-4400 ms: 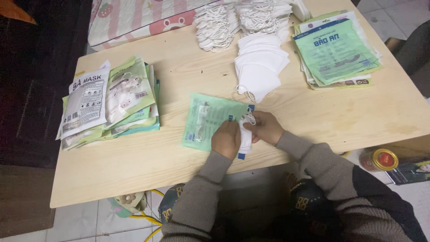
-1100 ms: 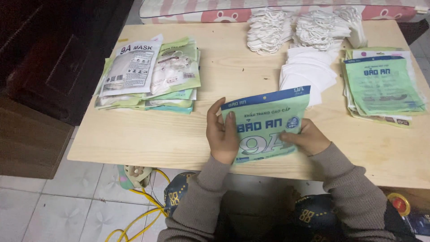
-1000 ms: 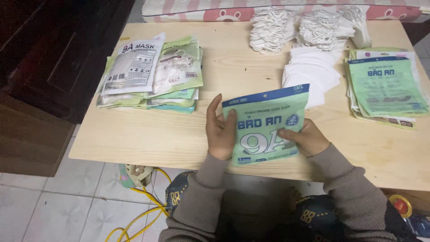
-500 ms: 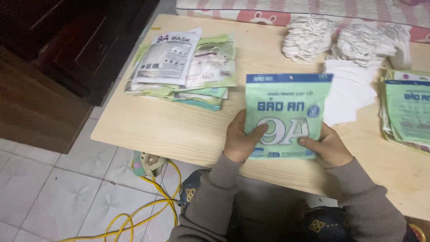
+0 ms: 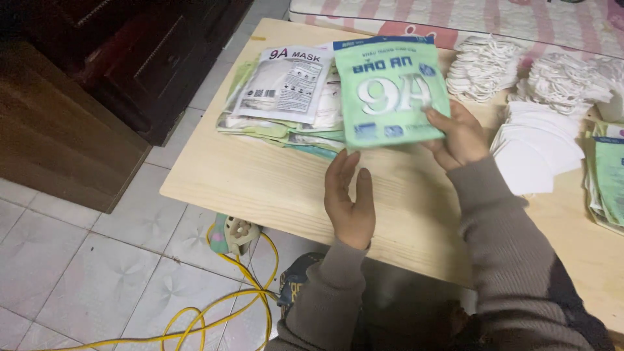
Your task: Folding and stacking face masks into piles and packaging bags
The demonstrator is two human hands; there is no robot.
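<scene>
The right hand (image 5: 460, 133) grips 1 green mask packet (image 5: 390, 91) above the stack of packets (image 5: 279, 107), while the left hand (image 5: 351, 198) hovers open over the counter (image 5: 273, 185).

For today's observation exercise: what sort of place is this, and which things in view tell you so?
Probably a home room used for hand-packing face masks: a low wooden table on tiled floor, a patterned mattress behind it, stacked white masks, and the right hand holding a green packet.

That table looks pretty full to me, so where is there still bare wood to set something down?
Bare wooden table lies along the near edge, in front of the pile of packets and around the left hand. The far and right sides are crowded: bundled ear loops, white masks, and more green packets. The right hand holds a green packet.
</scene>
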